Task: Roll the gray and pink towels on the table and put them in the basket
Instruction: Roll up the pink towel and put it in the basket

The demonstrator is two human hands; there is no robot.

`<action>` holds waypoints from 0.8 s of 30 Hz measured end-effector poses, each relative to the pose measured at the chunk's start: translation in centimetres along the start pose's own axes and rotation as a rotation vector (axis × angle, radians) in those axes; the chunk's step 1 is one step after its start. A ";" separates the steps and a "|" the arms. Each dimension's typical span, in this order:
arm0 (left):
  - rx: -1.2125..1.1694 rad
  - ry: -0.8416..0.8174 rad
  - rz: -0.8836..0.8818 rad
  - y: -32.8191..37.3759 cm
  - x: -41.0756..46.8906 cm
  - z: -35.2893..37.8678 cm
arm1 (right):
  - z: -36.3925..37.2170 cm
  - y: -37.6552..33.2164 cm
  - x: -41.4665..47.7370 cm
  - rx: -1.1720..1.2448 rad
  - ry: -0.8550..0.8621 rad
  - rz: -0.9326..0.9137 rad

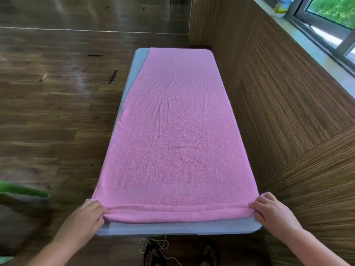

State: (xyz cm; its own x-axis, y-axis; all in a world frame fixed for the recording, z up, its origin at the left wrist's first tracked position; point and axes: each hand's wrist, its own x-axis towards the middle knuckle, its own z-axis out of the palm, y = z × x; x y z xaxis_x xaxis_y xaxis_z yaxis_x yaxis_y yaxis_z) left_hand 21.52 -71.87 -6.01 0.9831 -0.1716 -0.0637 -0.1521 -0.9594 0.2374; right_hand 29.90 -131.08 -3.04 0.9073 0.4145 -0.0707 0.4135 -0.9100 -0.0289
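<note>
While the wood floor [48, 112] fills everything left of the table [172, 229] and beyond its far end, a ribbed wood wall [278, 116] runs along the table's right side. Long and narrow, the gray table stretches away from the person. A pink towel [172, 131] lies flat on it and covers nearly all of the top. Bare gray shows only in a strip along the table's near edge and a wedge at its far left corner. At the table's near end the towel's edge is turned over into a thin roll that spans the towel's width.

The left hand [84, 215] clasps the roll's left end at the table's near left corner, fingers curled over the fabric. The right hand [272, 210] pinches the roll's right end at the near right corner, fingers bent onto it.

Well right of the table's far end, a window [330, 14] sits above the wall, with a cup [280, 7] on its sill. Left of the table's near corner a blurred green thing [21, 191] lies on the floor; what it is cannot be told. Under the table's near edge are sandalled feet [153, 254] and a loose white string [153, 244].
</note>
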 end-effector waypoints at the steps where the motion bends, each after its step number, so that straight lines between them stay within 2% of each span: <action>1: 0.005 -0.008 0.002 -0.4 -0.6 0.3 | -0.2 0.1 -0.4 -0.006 -0.027 -0.028; 4: 0.006 0.002 -0.020 -0.5 -1.8 0.8 | -0.1 0.7 -1.0 0.002 -0.087 -0.051; 9: 0.044 0.041 -0.071 1.1 -0.4 -0.1 | -1.1 1.5 1.6 0.045 -0.274 0.040; 14: 0.131 0.021 -0.264 1.6 5.3 -2.4 | -3.5 1.3 6.5 0.130 -0.410 0.242; 18: 0.025 0.020 -0.430 3.5 6.4 -2.7 | -3.1 0.9 6.4 0.217 -0.229 0.411; 20: 0.003 -0.005 -0.341 4.2 5.1 -1.9 | -2.6 0.3 4.3 0.258 -0.133 0.327; 22: 0.009 -0.048 -0.230 4.1 3.6 -0.8 | -2.0 -0.5 2.2 0.229 -0.128 0.172; 24: 0.063 -0.048 -0.192 3.0 3.2 0.0 | -0.4 -0.1 1.2 0.108 -0.107 0.044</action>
State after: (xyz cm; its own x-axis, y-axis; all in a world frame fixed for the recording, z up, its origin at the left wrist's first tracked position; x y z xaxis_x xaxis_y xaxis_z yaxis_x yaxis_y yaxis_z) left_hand 24.23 -75.30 -5.52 0.9889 0.0071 -0.1481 0.0303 -0.9874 0.1551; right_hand 30.95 -130.51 -2.74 0.9086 0.3771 -0.1794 0.3581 -0.9246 -0.1300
